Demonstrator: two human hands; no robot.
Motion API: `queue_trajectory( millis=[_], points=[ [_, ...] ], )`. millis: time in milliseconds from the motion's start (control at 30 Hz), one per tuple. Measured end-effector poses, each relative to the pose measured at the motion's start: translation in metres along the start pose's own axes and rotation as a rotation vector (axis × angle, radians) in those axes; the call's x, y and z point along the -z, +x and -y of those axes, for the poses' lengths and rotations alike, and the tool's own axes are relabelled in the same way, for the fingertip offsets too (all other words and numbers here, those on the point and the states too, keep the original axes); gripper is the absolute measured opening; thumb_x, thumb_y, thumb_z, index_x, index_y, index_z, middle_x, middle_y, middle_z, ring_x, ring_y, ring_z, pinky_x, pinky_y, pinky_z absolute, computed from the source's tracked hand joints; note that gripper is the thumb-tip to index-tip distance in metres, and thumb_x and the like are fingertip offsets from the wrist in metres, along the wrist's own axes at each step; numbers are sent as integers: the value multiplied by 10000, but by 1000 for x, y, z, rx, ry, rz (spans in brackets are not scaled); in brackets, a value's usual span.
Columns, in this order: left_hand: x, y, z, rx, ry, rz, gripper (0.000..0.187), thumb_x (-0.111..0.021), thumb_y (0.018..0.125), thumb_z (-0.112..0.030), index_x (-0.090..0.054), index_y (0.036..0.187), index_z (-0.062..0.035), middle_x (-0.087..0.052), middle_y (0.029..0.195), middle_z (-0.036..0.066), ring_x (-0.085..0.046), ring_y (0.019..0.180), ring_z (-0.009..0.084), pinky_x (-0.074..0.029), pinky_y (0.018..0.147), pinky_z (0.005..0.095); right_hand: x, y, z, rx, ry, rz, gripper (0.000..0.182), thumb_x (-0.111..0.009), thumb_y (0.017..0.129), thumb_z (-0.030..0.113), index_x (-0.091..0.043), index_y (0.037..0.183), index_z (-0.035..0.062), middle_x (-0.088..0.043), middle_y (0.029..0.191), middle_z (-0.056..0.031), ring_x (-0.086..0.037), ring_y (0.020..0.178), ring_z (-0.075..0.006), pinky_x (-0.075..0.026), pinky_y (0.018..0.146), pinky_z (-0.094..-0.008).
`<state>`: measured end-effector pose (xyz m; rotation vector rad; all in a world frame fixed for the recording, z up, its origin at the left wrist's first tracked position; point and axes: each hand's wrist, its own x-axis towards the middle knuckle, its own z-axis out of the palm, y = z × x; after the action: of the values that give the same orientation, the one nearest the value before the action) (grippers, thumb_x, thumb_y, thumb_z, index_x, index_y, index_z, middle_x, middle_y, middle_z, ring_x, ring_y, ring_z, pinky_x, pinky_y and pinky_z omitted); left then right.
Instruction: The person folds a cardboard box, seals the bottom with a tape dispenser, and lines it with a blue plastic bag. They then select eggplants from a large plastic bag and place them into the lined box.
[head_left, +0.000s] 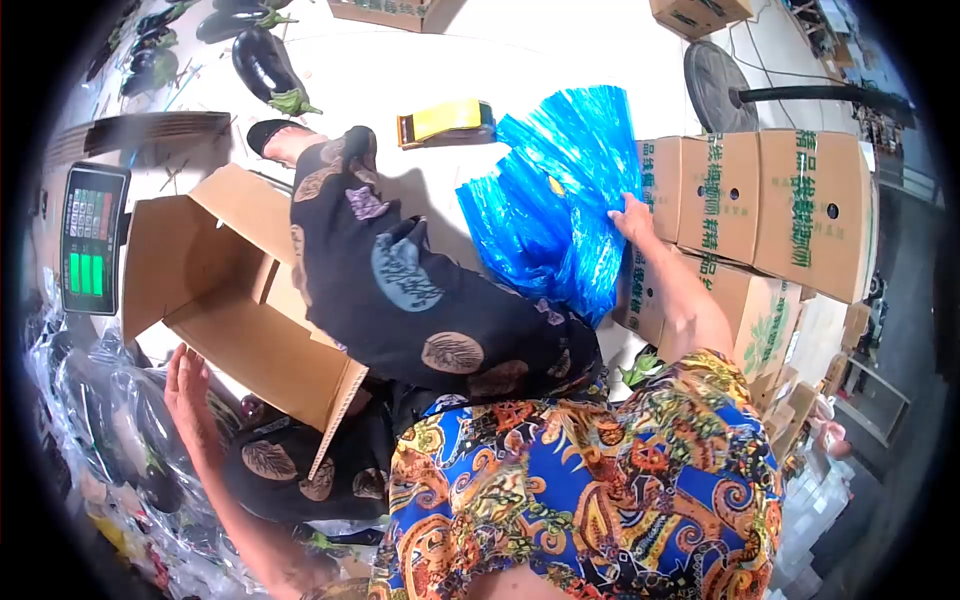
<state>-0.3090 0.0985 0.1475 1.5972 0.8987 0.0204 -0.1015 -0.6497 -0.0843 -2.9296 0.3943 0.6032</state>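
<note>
An open cardboard box (215,290) is tilted beside my left leg, with its inside showing. My left hand (188,385) lies at the box's lower side, fingers stretched out at its edge. Over on the right, a bundle of blue plastic bags (550,190) is spread near my knee. My right hand (630,218) pinches the right edge of that bundle. Part of the bundle disappears behind my patterned trousers.
A scale display (92,240) stands left of the box. Several eggplants (265,65) lie at the upper left, with bagged eggplants (130,420) lower down. A tape dispenser (445,122) is on the floor. Stacked printed cartons (810,210) and a round stand base (715,85) are at the right.
</note>
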Motion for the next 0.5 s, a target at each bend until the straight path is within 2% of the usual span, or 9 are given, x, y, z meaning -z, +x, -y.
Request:
queue_trajectory(
  millis=[33,67,133,200,267,367,433,467,500],
  points=[
    [12,6,3,-1,-17,6,476,-589,972,-273,-497,1359,-11,-595,1265,111,-575,1166,204,-435,975,316,5,-4,7,-121,6,44,422,-769,754,300,-653,1094,78,-671,1075,-200,-626,1063,-364,-497,907,-449],
    [4,0,-12,-1,-2,-35,472,-593,970,-245,-489,1361,0,-604,1247,121,-588,1135,191,-463,932,298,11,-7,10,-103,10,100,391,-759,760,305,-659,1069,87,-674,1068,-184,-626,1057,-363,-498,901,-457],
    [-7,-9,-38,-18,51,-53,470,-579,977,-249,-485,1365,-1,-604,1250,128,-584,1148,203,-454,956,309,23,-12,17,-63,22,211,332,-740,772,314,-671,1019,103,-681,1055,-152,-625,1047,-362,-500,889,-473],
    [-12,-16,-62,-51,116,-58,477,-559,984,-270,-477,1377,-11,-596,1266,141,-575,1169,225,-441,990,331,41,-22,27,96,17,216,310,-734,775,320,-670,967,86,-684,1025,-154,-630,1015,-361,-503,853,-464],
    [-46,-42,-101,-211,290,-73,459,-536,991,-295,-507,1352,-13,-604,1249,161,-573,1168,239,-441,991,346,78,-32,51,230,20,279,287,-704,805,302,-658,945,56,-682,999,-154,-628,952,-366,-498,820,-449],
    [-135,-90,-163,-388,425,-39,436,-533,974,-265,-539,1316,5,-631,1191,167,-590,1137,242,-455,968,352,92,-41,69,782,303,-293,253,-648,871,270,-656,969,37,-679,987,-121,-640,922,-296,-500,822,-405],
    [-186,-116,-180,-428,275,269,441,-541,952,-238,-538,1316,12,-644,1166,159,-598,1126,237,-465,959,354,106,-39,80,515,585,12,235,-601,917,228,-649,1024,24,-672,1035,-92,-633,925,-227,-501,815,-358],
    [-214,-128,-184,-328,201,418,441,-548,949,-223,-533,1321,13,-640,1178,157,-596,1135,236,-463,967,355,112,-39,87,376,718,170,229,-578,939,206,-645,1051,18,-668,1059,-78,-630,927,-193,-502,812,-334],
    [-241,-137,-185,-227,125,566,442,-554,946,-209,-527,1326,14,-635,1190,155,-594,1143,236,-462,976,355,119,-44,96,332,934,225,238,-558,951,187,-629,1093,9,-659,1085,-74,-622,933,-171,-500,816,-313]
  ],
)
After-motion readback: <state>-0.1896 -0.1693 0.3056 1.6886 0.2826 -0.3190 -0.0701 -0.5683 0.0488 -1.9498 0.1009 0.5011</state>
